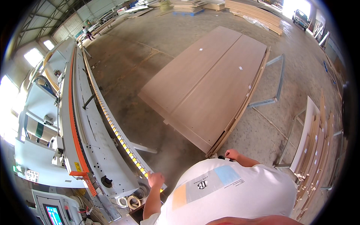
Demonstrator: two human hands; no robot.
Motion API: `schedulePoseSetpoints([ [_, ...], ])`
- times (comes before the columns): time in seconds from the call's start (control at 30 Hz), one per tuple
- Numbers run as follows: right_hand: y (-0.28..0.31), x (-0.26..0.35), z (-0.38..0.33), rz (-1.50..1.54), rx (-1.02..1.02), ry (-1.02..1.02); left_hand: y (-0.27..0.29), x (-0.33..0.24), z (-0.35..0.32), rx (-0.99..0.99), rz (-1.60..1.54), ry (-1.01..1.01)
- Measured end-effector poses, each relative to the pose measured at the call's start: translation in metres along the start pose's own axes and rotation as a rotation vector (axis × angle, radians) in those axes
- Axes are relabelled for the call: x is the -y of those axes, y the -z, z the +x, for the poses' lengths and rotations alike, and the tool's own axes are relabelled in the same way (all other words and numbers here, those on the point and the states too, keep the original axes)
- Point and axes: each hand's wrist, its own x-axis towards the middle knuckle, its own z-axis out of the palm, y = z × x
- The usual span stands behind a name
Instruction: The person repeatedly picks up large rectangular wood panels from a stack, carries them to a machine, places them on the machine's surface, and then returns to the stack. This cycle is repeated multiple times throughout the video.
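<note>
My left hand [155,180] is at the near end of a long roller rail [123,140] with yellow and white segments. Its fingers are curled against the rail's edge. My right hand [232,154] is in front of my body, close to the near corner of a stack of large brown panels [202,90]. Those fingers look curled in, and what they may hold is hidden. A small dark thing [222,157] shows beside that hand, too unclear to name. The top panels lie flat, side by side, with small white labels on them.
A long machine [88,138] with an orange strip runs along the left, its control screen [53,214] at lower left. A metal frame [279,80] juts out right of the panels. Narrow strips [317,146] lean at far right. More board stacks [255,15] and a person [87,33] are far back.
</note>
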Motion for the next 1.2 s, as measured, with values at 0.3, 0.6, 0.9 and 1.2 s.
schedulePoseSetpoints([
  [0.3, 0.001, 0.004, -0.006, -0.005, 0.039, -0.020, -0.009, 0.004, 0.000, -0.098, 0.006, -0.033],
  [0.6, 0.009, 0.026, -0.016, 0.089, 0.068, -0.169, -0.017, 0.007, 0.000, -0.110, 0.003, -0.029],
  [0.9, 0.002, 0.011, -0.006, 0.102, 0.077, -0.082, -0.004, 0.001, 0.001, 0.004, -0.015, -0.005],
  [1.2, 0.007, 0.012, -0.010, 0.078, 0.111, -0.045, -0.012, 0.005, -0.001, -0.105, 0.010, -0.035],
])
